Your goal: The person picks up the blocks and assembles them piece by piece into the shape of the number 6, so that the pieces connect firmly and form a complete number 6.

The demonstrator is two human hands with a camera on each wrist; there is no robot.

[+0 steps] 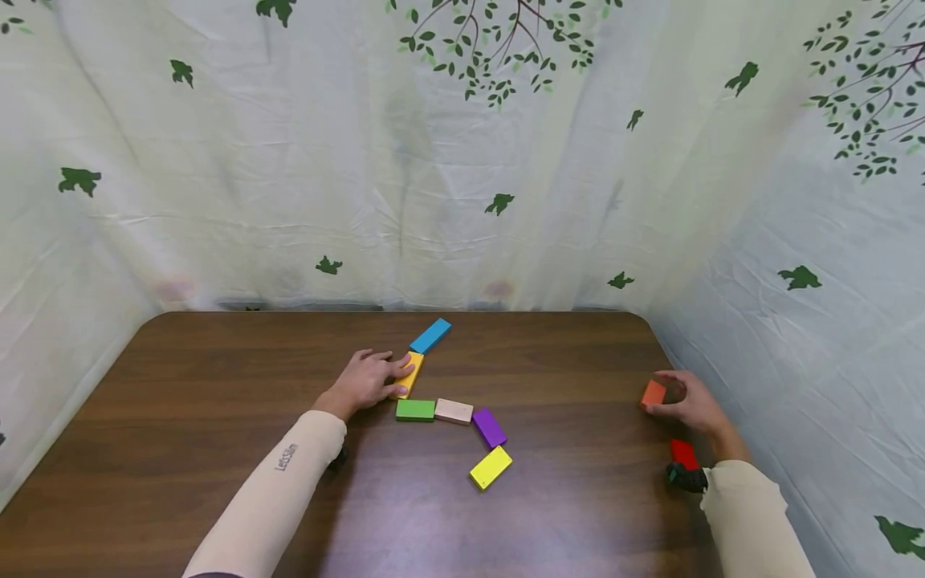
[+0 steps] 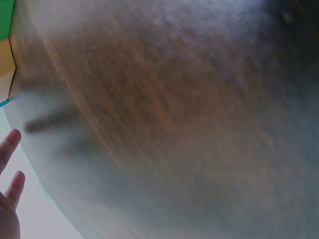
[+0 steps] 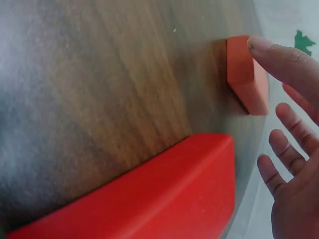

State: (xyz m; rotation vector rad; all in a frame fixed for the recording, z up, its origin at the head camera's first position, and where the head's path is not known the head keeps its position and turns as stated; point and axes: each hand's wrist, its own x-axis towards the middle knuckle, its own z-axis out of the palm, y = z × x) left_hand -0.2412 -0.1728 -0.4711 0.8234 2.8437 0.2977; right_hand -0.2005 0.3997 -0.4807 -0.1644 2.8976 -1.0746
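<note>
My left hand [image 1: 370,377] reaches over an orange-yellow block [image 1: 409,376], its fingers spread and resting on it. Just beyond lies a blue block [image 1: 430,335]; a green block [image 1: 415,410] is on the near side. In the left wrist view two straight fingers [image 2: 14,188] show. At the table's right side my right hand [image 1: 690,401] is around an orange block [image 1: 653,393]. The right wrist view has the thumb over the edge of that orange block [image 3: 241,62], while the other fingers stay apart from it. A red block [image 1: 683,454] lies below the right hand, near the wrist.
A beige block [image 1: 454,411], a purple block [image 1: 490,429] and a yellow block [image 1: 491,468] continue in a bent row from the green one. The brown wooden table [image 1: 578,498] ends at white curtains [image 1: 433,201] with green leaf prints, behind and at both sides.
</note>
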